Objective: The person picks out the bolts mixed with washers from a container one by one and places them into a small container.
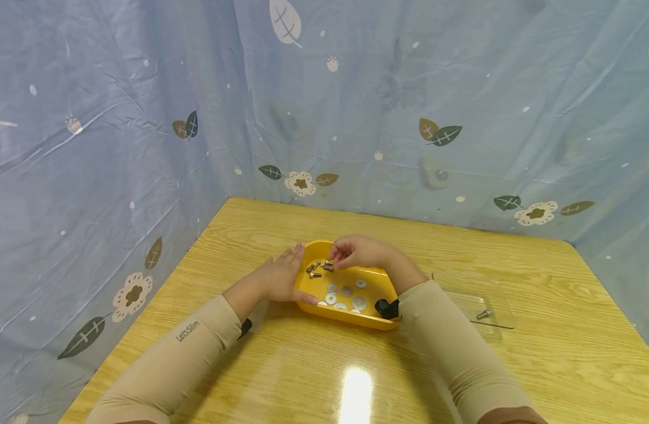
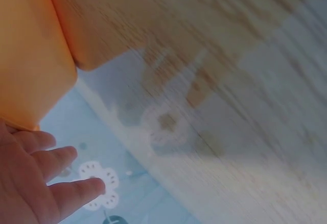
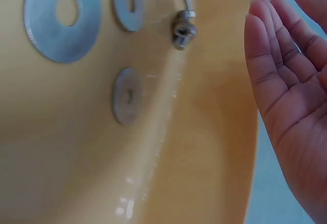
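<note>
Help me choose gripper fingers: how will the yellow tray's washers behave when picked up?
The washers look like metal, so they're probably stiff. Being thin and lying flat, they may be hard to get under. The tray floor looks glossy, so they might slide when pushed.

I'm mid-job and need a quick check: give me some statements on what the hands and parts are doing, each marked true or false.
1. The left hand touches the yellow tray. True.
2. The washers lie outside the tray. False: the washers lie inside it.
3. The right hand is beside the screws in the tray. True.
4. Both sleeves are black. False: the sleeves are beige.
5. In the head view, clear plastic lies right of the tray. True.
</note>
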Available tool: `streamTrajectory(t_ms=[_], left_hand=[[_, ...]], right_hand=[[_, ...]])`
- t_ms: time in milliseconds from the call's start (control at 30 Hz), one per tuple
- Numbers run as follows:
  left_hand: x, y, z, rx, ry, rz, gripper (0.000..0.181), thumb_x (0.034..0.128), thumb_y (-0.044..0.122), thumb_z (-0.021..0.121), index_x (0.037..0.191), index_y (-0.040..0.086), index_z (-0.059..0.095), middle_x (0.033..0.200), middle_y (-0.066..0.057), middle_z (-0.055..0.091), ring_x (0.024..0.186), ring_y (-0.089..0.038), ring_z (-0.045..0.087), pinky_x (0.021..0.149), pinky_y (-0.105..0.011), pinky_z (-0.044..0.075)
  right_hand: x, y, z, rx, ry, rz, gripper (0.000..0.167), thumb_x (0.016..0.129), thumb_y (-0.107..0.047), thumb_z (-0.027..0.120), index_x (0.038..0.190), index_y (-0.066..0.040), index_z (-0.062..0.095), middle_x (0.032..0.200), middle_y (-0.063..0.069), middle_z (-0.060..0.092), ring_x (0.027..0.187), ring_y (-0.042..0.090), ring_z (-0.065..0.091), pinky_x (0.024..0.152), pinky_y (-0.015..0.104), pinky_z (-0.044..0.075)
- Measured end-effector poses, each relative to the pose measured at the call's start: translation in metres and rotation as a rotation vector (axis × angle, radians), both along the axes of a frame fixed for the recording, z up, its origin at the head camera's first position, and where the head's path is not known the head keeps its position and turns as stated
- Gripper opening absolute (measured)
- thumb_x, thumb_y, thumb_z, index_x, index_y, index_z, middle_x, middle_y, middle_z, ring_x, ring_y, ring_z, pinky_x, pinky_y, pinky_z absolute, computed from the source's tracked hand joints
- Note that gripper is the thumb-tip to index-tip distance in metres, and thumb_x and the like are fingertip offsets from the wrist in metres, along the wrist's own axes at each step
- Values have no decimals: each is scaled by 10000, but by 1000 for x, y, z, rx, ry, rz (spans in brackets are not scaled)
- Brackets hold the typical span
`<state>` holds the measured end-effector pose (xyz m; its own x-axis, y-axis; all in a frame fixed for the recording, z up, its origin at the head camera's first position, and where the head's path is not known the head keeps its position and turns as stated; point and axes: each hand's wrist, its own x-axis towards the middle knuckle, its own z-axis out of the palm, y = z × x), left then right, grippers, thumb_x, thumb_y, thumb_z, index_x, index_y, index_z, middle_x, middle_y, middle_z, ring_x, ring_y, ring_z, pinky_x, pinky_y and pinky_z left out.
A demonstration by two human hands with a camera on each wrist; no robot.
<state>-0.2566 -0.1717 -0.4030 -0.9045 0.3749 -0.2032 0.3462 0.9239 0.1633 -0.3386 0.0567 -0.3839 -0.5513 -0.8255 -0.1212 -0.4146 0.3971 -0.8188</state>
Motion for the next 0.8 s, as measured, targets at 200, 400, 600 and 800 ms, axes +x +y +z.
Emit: streamTrajectory(t_ms=[200,400,600,800], left_hand=[[2,1,1,8,3,-17,1237,649,811,492,1461,31,-20,1526,-118,-19,1383,-300,101,1029,-583,205],[3,1,4,-2,14,-25,1254,629,839,459,1463,29,-10,1527,-123,-2,1381,-302,114,1028,-576,216],[3,0,4,-3,23,-32,1251,635,835,462,1462,21,-5,1525,-134,9,1379,-307,121,1024,-578,222],[2,0,5,-3,19,-32,1268,616,855,440,1463,25,-8,1525,-125,2,1378,-303,125,1027,-574,221]], right_hand=[[1,-7,-10,135,62,26,274,860,-69,624,1113,27,581,863,18,641,764,118,585,722,249,477],[-1,-10,-15,230,69,24,422,855,-54,623,1250,4,489,817,24,634,678,133,568,646,249,467],[-2,-9,-21,298,8,-33,553,855,-32,617,1359,-74,395,793,46,597,565,186,531,523,310,478],[-3,-11,-23,331,14,-66,571,858,48,539,1381,-131,398,733,49,541,510,186,466,469,287,427]])
